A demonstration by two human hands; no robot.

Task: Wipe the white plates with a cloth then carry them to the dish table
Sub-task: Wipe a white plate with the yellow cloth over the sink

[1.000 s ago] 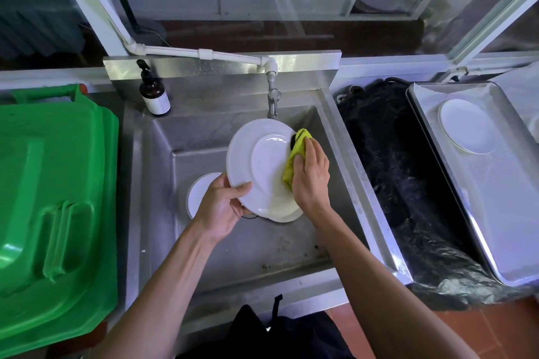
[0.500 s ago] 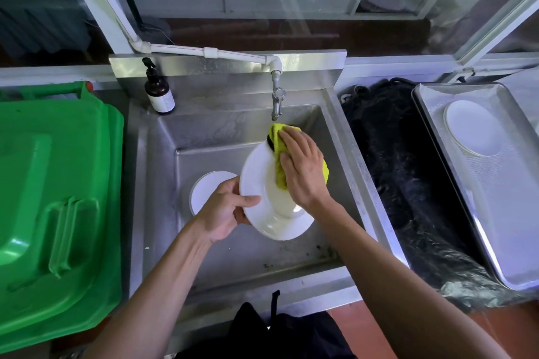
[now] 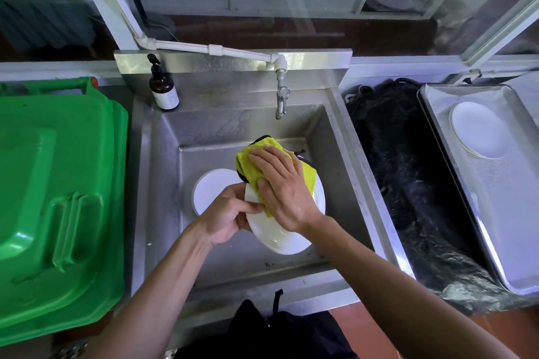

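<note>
Wiping step underway. Left hand [image 3: 226,214] pinched plate [image 3: 280,237] rim over sink [image 3: 335,172]; right hand [image 3: 284,192], fingers spread flat, pressed cloth [image 3: 262,148] on it. Next likely: finish wiping, carry plate to tray [image 3: 455,172].

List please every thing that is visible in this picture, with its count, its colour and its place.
held plate: 1, white, tilted over the sink, under the cloth
cloth: 1, yellow-green, pressed on the held plate
plate in sink: 1, white, on the basin floor
plate on tray: 1, white, far end of the tray
tray: 1, metal, right
sink: 1, steel, centre
tap: 1, metal, above the basin
pump bottle: 1, brown, sink's back left corner
bin lid: 1, green, left
black bag: 1, between sink and tray
left hand: grips the held plate's rim
right hand: presses the cloth
</note>
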